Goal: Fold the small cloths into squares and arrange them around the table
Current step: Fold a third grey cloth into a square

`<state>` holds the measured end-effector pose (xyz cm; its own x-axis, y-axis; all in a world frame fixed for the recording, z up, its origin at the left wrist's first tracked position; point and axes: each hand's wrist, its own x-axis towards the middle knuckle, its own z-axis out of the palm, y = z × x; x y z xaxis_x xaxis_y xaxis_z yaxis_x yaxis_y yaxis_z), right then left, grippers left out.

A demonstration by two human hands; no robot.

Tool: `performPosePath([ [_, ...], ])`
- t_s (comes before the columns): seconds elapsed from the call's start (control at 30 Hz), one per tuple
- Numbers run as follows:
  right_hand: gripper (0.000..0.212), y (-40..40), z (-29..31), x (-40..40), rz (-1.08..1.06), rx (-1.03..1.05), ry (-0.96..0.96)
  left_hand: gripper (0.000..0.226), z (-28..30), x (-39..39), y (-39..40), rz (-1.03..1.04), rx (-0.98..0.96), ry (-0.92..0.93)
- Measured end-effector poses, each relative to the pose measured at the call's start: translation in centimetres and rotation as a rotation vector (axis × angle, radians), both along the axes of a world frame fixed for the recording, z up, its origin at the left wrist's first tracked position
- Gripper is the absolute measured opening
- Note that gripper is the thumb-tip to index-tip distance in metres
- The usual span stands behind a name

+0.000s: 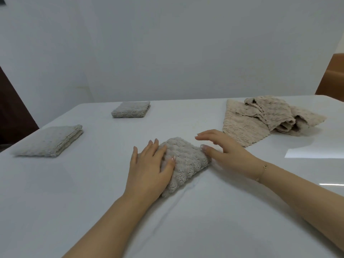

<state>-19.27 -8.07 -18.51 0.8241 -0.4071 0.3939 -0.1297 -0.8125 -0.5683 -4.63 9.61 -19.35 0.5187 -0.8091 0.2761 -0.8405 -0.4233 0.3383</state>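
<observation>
A folded grey fluffy cloth lies in the middle of the white table. My left hand presses flat on its left side with straight fingers. My right hand is at the cloth's right edge, fingers straight and spread, thumb touching the cloth. A folded grey square lies near the left edge, and another folded square sits at the far edge. A heap of unfolded beige cloths lies at the far right.
A pale wall stands right behind the table's far edge. A brown cardboard box is beyond the right corner. A dark panel rises past the left edge.
</observation>
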Motion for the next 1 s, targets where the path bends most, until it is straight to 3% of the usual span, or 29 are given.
performPosePath([
  [0.1, 0.042, 0.7, 1.9, 1.5, 0.088, -0.219, 0.162, 0.053, 0.3, -0.6, 0.4, 0.032, 0.017, 0.038],
  [0.27, 0.058, 1.7, 1.2, 4.9, 0.186, -0.329, 0.481, 0.064, -0.7, -0.9, 0.3, 0.065, 0.227, 0.014],
  [0.37, 0.058, 1.8, -0.1, 4.5, 0.196, -0.297, 0.548, 0.065, -1.0, -0.7, 0.4, 0.073, 0.276, -0.006],
  [0.7, 0.055, 1.5, -1.2, 4.3, 0.192, -0.197, 0.494, 0.065, -1.2, -0.8, 0.2, 0.076, 0.268, -0.013],
  [0.77, 0.054, 1.7, -1.4, 4.2, 0.181, -0.187, 0.431, 0.064, -1.1, -0.6, 0.2, 0.060, 0.198, -0.016],
  [0.9, 0.050, 1.8, -1.5, 3.8, 0.085, -0.218, 0.269, 0.039, -0.4, 1.5, 0.5, 0.137, -0.078, 0.040],
  [1.0, 0.061, 2.2, -1.3, 3.2, -0.027, -0.262, 0.126, 0.035, -0.5, 2.6, 1.0, 0.231, -0.102, 0.077],
])
